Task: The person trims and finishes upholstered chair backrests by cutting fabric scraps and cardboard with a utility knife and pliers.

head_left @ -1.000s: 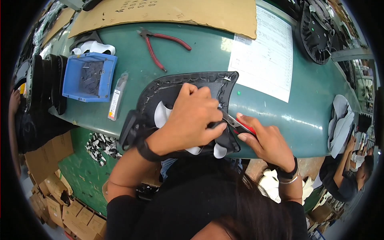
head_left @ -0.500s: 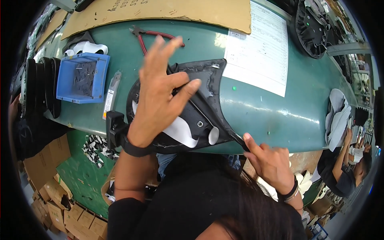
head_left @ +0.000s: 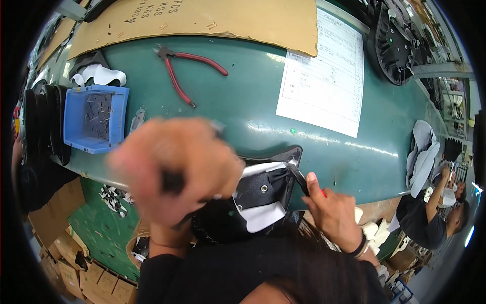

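Note:
Close to the camera, my left hand (head_left: 187, 162) is curled into a blurred fist. Something dark shows inside its curl, too smeared to name. Below and behind it lies a black padded panel (head_left: 215, 220), tilted over the table's near edge, with a metal eyelet (head_left: 264, 188) and white flaps (head_left: 263, 217). At the panel's right corner, my right hand (head_left: 336, 213) is closed on a dark slim tool (head_left: 299, 180) with a touch of red. The tool's tip meets the panel's edge. My left fist hides the panel's left part.
Red-handled pliers (head_left: 174, 76) lie open on the green table (head_left: 243, 91). A blue bin (head_left: 96, 144) of small dark pieces stands left, beside a partly hidden cutter (head_left: 137, 119). Cardboard (head_left: 202, 20) and a printed sheet (head_left: 321, 86) lie behind. Another person (head_left: 422, 218) works at far right.
My left hand has closed from spread fingers into a fist and risen toward the camera. The panel has shifted nearer to me and turned. My right hand stays at its corner.

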Demonstrator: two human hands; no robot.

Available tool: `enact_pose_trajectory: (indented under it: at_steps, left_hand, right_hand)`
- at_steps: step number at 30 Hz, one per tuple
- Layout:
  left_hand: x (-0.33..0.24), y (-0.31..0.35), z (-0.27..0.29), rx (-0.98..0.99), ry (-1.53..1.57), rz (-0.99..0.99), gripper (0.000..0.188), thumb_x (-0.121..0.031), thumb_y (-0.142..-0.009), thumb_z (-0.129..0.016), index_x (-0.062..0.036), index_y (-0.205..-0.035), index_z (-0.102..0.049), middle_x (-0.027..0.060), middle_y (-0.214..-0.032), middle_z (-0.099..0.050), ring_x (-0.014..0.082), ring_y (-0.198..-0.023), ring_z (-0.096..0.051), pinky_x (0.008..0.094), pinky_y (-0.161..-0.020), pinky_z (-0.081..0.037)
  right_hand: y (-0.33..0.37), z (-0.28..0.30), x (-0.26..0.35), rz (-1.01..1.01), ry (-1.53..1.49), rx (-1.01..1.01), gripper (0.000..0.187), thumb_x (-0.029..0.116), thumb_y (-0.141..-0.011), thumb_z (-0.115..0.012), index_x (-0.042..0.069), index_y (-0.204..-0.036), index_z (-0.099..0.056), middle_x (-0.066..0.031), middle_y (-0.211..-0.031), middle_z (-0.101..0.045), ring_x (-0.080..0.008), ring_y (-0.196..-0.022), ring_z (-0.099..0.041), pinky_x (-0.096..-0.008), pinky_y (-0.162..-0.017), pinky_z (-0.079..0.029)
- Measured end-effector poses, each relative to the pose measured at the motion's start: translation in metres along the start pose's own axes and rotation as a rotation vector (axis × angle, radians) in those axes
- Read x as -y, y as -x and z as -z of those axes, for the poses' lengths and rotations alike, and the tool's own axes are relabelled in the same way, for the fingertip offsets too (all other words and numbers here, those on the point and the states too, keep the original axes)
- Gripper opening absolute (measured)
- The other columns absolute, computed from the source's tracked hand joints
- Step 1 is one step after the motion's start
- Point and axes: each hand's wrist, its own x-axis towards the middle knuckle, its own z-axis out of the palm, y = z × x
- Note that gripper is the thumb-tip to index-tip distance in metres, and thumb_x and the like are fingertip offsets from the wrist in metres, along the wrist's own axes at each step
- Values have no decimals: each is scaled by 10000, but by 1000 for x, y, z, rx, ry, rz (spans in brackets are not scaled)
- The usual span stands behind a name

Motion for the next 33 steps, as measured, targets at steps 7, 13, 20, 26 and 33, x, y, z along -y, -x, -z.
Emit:
enact_pose_trajectory:
  at_steps: [7,13,20,26,33]
  left_hand:
    - [15,18,-22,-98,-1506,166,203,-259,-833,-662,-74,-832,-580,35,-678,-500,154,-602,-505,328,-540,-409]
    - [54,56,-27,229,-1665,297,232,-179,-727,-708,-91,-611,-527,41,-608,-458,230,-630,-450,371,-587,-324]
    - [47,69,-21,144,-1346,261,336,-129,-668,-706,-99,-490,-424,10,-496,-382,194,-529,-386,351,-550,-246]
    - [44,68,-10,141,-1250,230,313,-129,-631,-683,-79,-487,-409,25,-501,-415,209,-505,-386,343,-541,-269]
    - [22,65,-26,24,-1385,502,443,-499,-811,-668,-89,-662,-594,50,-493,-476,211,-450,-436,352,-487,-380]
  right_hand:
    - [-2,-6,16,-105,-149,-169,545,224,-808,-725,139,-1312,-539,-73,-591,-528,-287,-492,-545,-395,-477,-412]
    - [-3,1,3,-67,-285,-136,519,194,-807,-723,130,-1295,-558,-83,-600,-527,-299,-499,-540,-396,-479,-405]
    - [0,11,-20,72,-380,-141,563,116,-739,-773,72,-1256,-555,-125,-821,-677,-298,-600,-617,-371,-567,-479]
    - [-21,15,-9,230,-98,-22,599,188,-702,-790,133,-1255,-565,-49,-613,-483,-249,-477,-453,-360,-468,-373]
    - [-6,-8,-13,89,-336,-206,557,160,-791,-748,93,-1293,-515,-105,-729,-608,-270,-531,-560,-351,-520,-448]
